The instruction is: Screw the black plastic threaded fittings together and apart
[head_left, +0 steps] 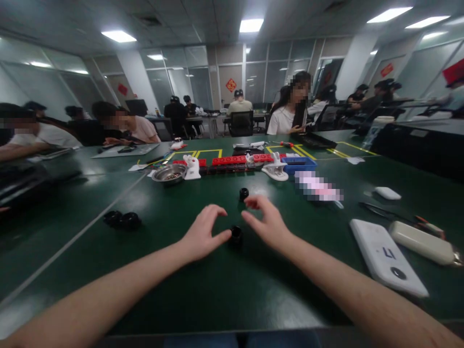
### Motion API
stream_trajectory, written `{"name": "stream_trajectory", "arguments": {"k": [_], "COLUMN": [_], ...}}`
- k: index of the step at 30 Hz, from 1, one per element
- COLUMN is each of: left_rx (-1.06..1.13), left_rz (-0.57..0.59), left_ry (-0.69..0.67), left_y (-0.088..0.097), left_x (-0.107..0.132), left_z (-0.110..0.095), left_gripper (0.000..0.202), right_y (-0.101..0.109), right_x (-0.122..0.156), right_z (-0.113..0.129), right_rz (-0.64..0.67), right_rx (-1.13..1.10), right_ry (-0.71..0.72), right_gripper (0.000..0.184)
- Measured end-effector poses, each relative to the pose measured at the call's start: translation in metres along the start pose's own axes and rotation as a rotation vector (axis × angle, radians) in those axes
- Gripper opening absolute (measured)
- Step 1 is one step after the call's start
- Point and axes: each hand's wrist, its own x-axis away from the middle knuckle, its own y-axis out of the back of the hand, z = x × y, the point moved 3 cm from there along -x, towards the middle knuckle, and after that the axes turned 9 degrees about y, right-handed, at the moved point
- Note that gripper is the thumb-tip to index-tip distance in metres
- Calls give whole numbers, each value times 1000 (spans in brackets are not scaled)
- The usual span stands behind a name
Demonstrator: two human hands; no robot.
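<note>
A small black round part (236, 233) lies on the green table (224, 290) between my two hands. My left hand (203, 233) hovers just left of it, fingers curved and apart, thumb tip almost touching the part. My right hand (266, 221) is just right of it, fingers spread, holding nothing. A second small black part (244, 194) stands a little farther away, near my right fingertips. Two black ring-shaped parts (122, 220) lie to the left.
A metal bowl (169, 173), white holders (192, 167), red strips (229, 160) and a blue tray (299, 165) sit mid-table. A white flat device (387, 257) and a white case (421, 242) lie at right. Several people sit around the far tables.
</note>
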Motion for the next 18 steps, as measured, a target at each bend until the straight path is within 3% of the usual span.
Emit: {"name": "stream_trajectory", "arguments": {"k": [3,5,9,13,18], "left_rx": [-150,-185,-109,-62,-26], "left_rz": [159,251,287,303,365], "left_ry": [3,14,65,63,42], "left_y": [-13,-28,-47,-49,-44], "left_x": [-2,-2,-6,-9,-10], "left_z": [4,8,16,23,22], "left_gripper": [81,93,76,44,57], "right_y": [-25,-38,-46,-45,-43], "right_x": [9,16,17,15,17], "right_z": [-6,-9,-10,-7,-5], "right_rz": [152,215,260,303,343], "right_rx": [-10,-22,-41,-137,-183], "right_ry": [1,-25,-39,26,66], "right_gripper": [35,42,38,41,46]}}
